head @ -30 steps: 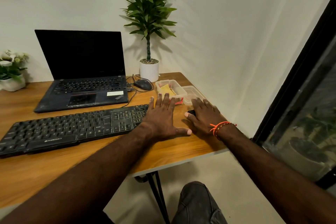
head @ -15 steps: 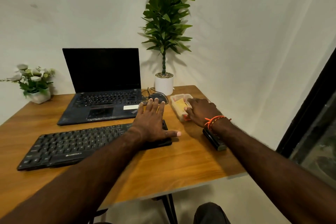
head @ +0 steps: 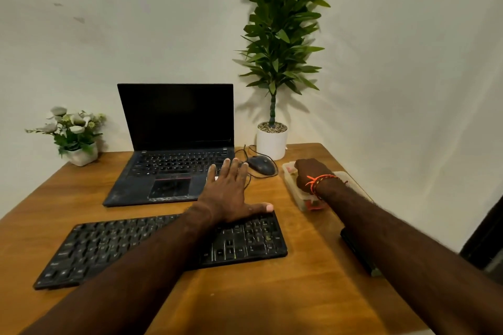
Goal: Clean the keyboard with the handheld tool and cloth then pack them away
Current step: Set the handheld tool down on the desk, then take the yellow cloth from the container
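The left hand (head: 228,193) lies flat, fingers spread, on the black full-size keyboard (head: 163,247). The right hand (head: 309,174) reaches into the clear plastic box (head: 302,198); its grip cannot be told. Its forearm could knock the slim black device (head: 356,253) off the wooden desk (head: 272,294).

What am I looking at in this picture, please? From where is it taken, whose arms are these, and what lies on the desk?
The camera sits on a person's head and looks forward and down, so the two arms are that person's own. On the brown wooden desk lie a flat black keyboard, an open black laptop, a dark mouse, two potted plants and a thin black object under the right arm. The left hand lies flat, fingers straight. The right hand reaches into a clear plastic box; whether it has a grip on anything is hidden.
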